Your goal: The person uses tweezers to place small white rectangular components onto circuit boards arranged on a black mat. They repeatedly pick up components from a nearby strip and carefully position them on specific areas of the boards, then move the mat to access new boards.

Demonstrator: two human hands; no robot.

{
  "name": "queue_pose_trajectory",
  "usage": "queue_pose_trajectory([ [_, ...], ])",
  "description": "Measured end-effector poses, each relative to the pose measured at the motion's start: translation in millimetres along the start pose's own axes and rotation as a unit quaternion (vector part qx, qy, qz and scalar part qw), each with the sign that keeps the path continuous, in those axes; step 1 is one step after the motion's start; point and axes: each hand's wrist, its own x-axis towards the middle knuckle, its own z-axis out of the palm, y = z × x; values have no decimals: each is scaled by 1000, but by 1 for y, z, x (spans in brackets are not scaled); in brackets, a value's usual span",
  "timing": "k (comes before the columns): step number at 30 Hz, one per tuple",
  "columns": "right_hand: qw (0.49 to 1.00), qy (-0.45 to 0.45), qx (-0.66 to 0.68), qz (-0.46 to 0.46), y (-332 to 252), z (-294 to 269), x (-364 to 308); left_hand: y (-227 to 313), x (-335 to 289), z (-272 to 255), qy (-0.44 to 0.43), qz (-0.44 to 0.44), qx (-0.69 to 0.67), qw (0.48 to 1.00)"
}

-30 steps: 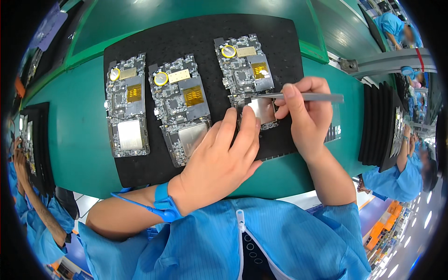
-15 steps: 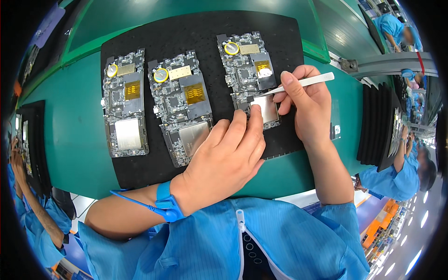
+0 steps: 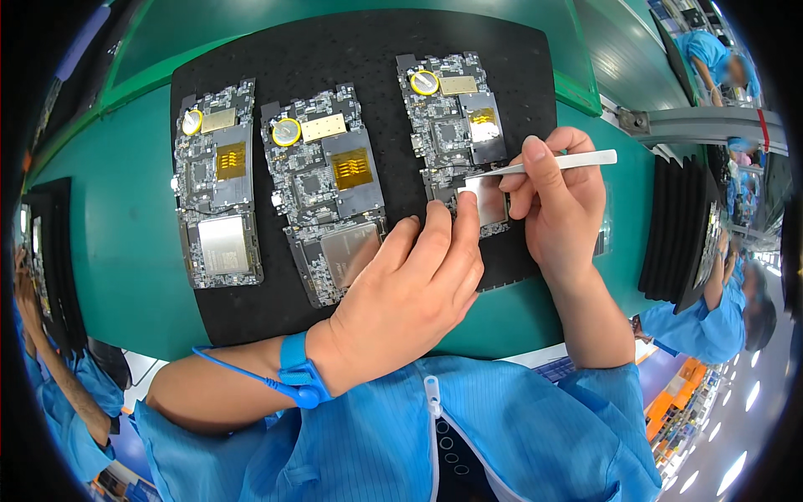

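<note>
My right hand (image 3: 562, 197) pinches a pair of white tweezers (image 3: 577, 161), whose tip touches the rightmost circuit board (image 3: 447, 130) just above its silver metal shield (image 3: 493, 205). With fingers stretched out, my left hand (image 3: 410, 289) rests its fingertips on the lower part of that same board, by the shield's left edge. The hand hides the board's lower left corner. A middle circuit board (image 3: 311, 184) lies to the left, partly under my left hand. Farther left is another circuit board (image 3: 201, 171). Each board carries a yellow-ringed coin cell and amber tape.
The boards lie on a black mat (image 3: 368, 50) over a green table (image 3: 125, 226). Black trays (image 3: 669, 226) stand at the right edge, more black trays (image 3: 63, 259) at the left. A blue wrist strap (image 3: 299, 368) with a cord circles my left wrist. Other people in blue sit on both sides.
The view has shifted slightly, so the mat and boards appear a little displaced. My hands keep nearly the same pose, with the tweezers still at the rightmost board.
</note>
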Motion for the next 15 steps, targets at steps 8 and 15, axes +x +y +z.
queue_pose_trajectory([
  [8,1000,4,-6,0,1,1,0,1,-1,2,5,-1,4,1000],
  [15,1000,-5,-18,-2,1,0,1,0,-1,1,0,-2,2,1000],
])
